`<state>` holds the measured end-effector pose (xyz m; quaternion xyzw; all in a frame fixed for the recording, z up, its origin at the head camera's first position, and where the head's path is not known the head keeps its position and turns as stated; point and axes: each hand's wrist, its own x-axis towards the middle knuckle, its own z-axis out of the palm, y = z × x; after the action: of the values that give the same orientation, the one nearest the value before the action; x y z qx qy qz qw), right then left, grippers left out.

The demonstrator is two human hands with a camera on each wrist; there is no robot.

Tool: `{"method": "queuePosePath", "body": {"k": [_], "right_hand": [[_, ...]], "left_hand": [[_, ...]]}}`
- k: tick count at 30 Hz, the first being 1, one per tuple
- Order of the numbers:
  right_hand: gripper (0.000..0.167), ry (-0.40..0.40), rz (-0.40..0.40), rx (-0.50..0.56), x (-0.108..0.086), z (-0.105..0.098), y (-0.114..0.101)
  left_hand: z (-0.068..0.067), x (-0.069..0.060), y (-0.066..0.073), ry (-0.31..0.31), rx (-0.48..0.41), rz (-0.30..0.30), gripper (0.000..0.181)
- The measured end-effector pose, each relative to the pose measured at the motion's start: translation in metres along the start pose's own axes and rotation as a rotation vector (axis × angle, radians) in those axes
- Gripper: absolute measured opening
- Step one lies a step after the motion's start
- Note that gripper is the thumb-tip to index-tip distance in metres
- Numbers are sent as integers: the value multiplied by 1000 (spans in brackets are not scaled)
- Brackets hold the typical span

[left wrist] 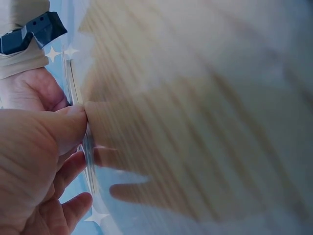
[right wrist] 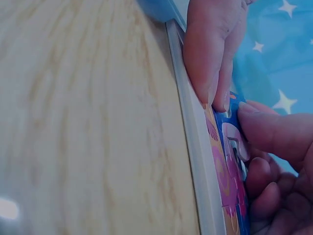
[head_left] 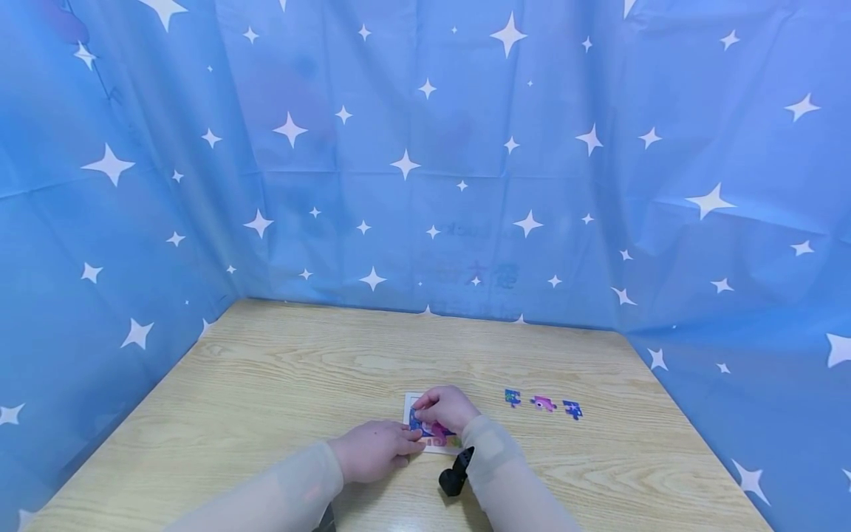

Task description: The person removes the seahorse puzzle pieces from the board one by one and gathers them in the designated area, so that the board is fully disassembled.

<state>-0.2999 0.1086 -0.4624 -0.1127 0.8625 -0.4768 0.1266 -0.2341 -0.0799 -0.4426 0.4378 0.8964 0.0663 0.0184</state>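
A small jigsaw puzzle in a white frame (head_left: 410, 401) lies on the table, showing blue, pink and orange artwork. My left hand (head_left: 374, 451) rests at its lower left, and the fingertips (right wrist: 208, 93) press on the frame's edge and the picture. Over the puzzle's upper part, my right hand (head_left: 450, 408) has thumb and forefinger brought together at a blue puzzle piece (head_left: 417, 414). In the right wrist view the right thumb (right wrist: 274, 129) lies against the blue and pink picture (right wrist: 226, 171), other fingers curled beside it. The hand hides much of the puzzle.
Three loose puzzle pieces lie right of the frame: a blue-green one (head_left: 512, 397), a pink one (head_left: 544, 403) and a dark blue one (head_left: 572, 409). A wooden table (head_left: 299, 355) carries everything. Blue star-printed curtains (head_left: 459, 222) stand around its back and sides.
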Motion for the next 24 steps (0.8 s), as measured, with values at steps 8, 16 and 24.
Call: {"method": "queuePosePath", "body": {"k": [8,16,24], "right_hand": [[8,4,19,20,-1,-1,1],[8,-5,52,37,0,-4,1],[12,-41,53,72,1,-7,3]], "left_hand": [[0,0,0,-8,-9,-7,36],[1,-1,0,-12,-3,-12,36],[2,0,-1,-17,-4,-13,36]]}}
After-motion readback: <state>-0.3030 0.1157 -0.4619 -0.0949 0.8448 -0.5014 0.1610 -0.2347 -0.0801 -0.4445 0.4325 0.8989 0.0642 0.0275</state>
